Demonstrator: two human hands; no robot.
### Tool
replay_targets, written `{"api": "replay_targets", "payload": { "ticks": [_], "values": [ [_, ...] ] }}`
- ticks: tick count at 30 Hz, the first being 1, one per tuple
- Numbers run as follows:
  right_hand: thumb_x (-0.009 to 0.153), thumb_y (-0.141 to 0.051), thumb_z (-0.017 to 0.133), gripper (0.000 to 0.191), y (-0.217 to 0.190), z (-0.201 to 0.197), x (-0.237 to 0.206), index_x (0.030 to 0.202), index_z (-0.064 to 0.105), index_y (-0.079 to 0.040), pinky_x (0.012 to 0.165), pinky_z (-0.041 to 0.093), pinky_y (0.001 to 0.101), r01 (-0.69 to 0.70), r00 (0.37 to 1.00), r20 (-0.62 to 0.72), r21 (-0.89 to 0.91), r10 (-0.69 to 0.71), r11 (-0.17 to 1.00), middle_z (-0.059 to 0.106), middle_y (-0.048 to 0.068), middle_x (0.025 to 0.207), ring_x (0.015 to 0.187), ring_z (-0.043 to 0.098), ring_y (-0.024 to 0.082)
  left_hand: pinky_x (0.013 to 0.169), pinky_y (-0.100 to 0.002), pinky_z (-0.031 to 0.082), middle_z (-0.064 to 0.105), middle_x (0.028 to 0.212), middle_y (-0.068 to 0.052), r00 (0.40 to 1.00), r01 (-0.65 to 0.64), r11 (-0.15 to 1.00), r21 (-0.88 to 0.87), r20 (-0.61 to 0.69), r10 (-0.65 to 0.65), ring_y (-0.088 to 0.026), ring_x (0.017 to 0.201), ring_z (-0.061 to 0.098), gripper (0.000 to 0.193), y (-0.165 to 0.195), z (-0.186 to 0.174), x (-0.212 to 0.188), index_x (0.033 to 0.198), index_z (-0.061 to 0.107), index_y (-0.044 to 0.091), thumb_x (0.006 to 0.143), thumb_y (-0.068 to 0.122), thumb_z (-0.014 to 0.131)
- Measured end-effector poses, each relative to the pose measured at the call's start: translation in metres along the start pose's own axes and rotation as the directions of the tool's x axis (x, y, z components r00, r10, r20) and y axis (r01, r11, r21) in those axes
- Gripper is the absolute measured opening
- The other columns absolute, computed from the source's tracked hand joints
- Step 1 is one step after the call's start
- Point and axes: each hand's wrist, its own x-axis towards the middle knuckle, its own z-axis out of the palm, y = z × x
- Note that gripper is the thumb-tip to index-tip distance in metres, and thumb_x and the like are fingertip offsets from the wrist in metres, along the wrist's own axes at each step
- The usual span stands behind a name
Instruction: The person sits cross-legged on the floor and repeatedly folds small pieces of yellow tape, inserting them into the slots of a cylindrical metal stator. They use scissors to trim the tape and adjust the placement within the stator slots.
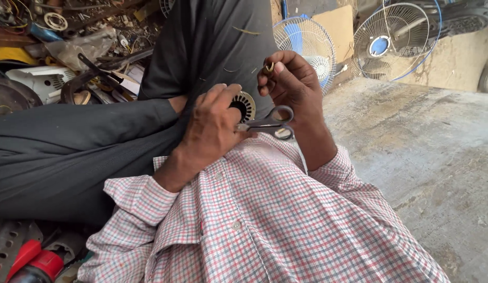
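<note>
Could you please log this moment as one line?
left hand: on stator | right hand: scissors, brass bit | fans behind

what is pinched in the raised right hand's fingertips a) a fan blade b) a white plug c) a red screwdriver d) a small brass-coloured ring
d: the right hand pinches a small brass-coloured ring at its fingertips, while the scissors lie below, by the left hand.

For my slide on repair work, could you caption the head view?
Left hand grips scissors beside a round coil part; right hand pinches a small brass piece.
</note>
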Motion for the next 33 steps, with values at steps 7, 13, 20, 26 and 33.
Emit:
{"api": "replay_targets", "payload": {
  "ticks": [7,13,20,26,33],
  "values": [
    [0.109,-0.014,0.059,0.012,0.019,0.052,0.011,0.116,0.061,-0.005,0.082,0.061,0.0306,-0.165,0.97,0.194,0.078,0.148,0.983,0.069,0.009,0.108,0.097,0.072,0.019,0.079,-0.027,0.059,0.071,0.11,-0.008,0.894,0.098,0.837,-0.539,-0.321,-0.312,-0.016,0.091,0.072,0.021,-0.016,-0.024,-0.011,0.118,0.068,-0.002,0.104,0.014,0.067],
    [0.116,-0.014,0.061,0.015,0.042,0.085,0.015,0.118,0.064,0.0,0.078,0.057,0.025,-0.043,0.974,0.212,-0.181,0.082,0.982,0.068,0.004,0.099,0.084,0.063,0.009,0.069,-0.022,0.054,0.067,0.102,-0.006,0.831,0.087,0.886,-0.456,-0.458,-0.317,-0.008,0.081,0.064,0.017,-0.019,-0.044,-0.014,0.115,0.072,0.006,0.1,0.007,0.08],
    [0.112,-0.014,0.07,0.029,0.028,0.102,0.032,0.135,0.058,-0.002,0.093,0.059,0.0248,0.339,0.904,0.387,-0.39,-0.182,0.856,0.064,0.006,0.124,0.108,0.066,0.013,0.059,-0.022,0.045,0.054,0.078,0.002,0.848,0.169,0.592,-0.788,-0.19,-0.494,-0.003,0.065,0.052,0.011,-0.041,-0.051,-0.028,0.096,0.064,0.004,0.101,0.004,0.073],
    [0.098,0.002,0.079,0.046,-0.021,0.093,0.059,0.138,0.057,-0.003,0.088,0.059,0.0262,0.439,0.76,0.648,-0.465,-0.043,0.769,0.062,0.009,0.119,0.102,0.067,0.016,0.056,-0.025,0.043,0.053,0.073,-0.001,0.928,0.286,0.748,-0.599,-0.02,-0.371,-0.009,0.064,0.053,0.016,-0.046,-0.052,-0.03,0.089,0.061,0.001,0.096,0.004,0.075],
    [0.097,0.0,0.077,0.048,-0.02,0.069,0.042,0.136,0.051,-0.007,0.082,0.064,0.0243,0.538,0.834,0.366,-0.378,-0.412,0.753,0.067,0.006,0.108,0.094,0.073,0.013,0.06,-0.022,0.052,0.07,0.081,-0.006,0.871,0.311,0.783,-0.539,-0.168,-0.462,-0.008,0.068,0.065,0.011,-0.062,-0.049,-0.029,0.105,0.068,-0.001,0.094,0.0,0.07]
  ]
}}
